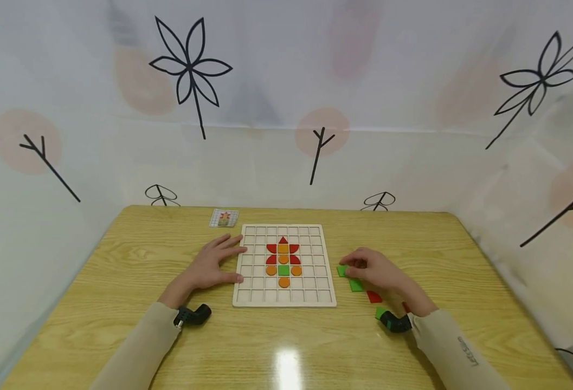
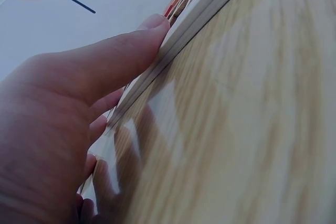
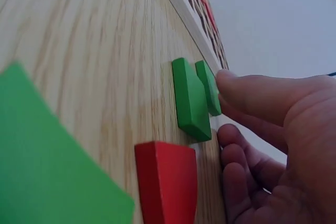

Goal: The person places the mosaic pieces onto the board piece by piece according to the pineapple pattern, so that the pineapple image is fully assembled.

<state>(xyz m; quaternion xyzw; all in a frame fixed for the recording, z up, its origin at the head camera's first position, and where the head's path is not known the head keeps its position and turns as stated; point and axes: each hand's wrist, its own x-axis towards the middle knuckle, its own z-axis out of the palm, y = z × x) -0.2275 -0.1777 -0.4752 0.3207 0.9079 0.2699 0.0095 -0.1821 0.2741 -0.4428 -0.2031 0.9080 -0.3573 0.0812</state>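
1. Currently, the green tile (image 1: pixel 341 271) lies on the table just off the board's right edge, at the right hand's fingertips and well apart from the left hand.
2. The right hand (image 1: pixel 375 269) has thumb and forefinger drawn close together at that tile, the thumb touching its near side; whether they pinch it, I cannot tell. The other fingers are curled.
3. Just beside it lies a second green tile (image 3: pixel 192 100), below the right hand, then a red piece (image 3: pixel 173 182) nearer the wrist. Another green piece (image 1: pixel 380 312) shows partly behind the right wrist camera (image 1: pixel 396 323).
4. The board (image 1: pixel 252 296) lies flat between the hands, its grid bearing red pieces, orange circles (image 1: pixel 284 282), an orange square (image 1: pixel 283 249) and a green square (image 1: pixel 283 270).
5. The left hand (image 1: pixel 212 264) is spread wide and holds nothing in its grasp; its thumb and fingertips touch the board's left edge.
6. Beyond the left hand lies a patterned card (image 1: pixel 224 218), near the board's far left corner.
7. Around the wooden table (image 1: pixel 135 260) hangs pale cloth (image 1: pixel 262 65) with black plant drawings.
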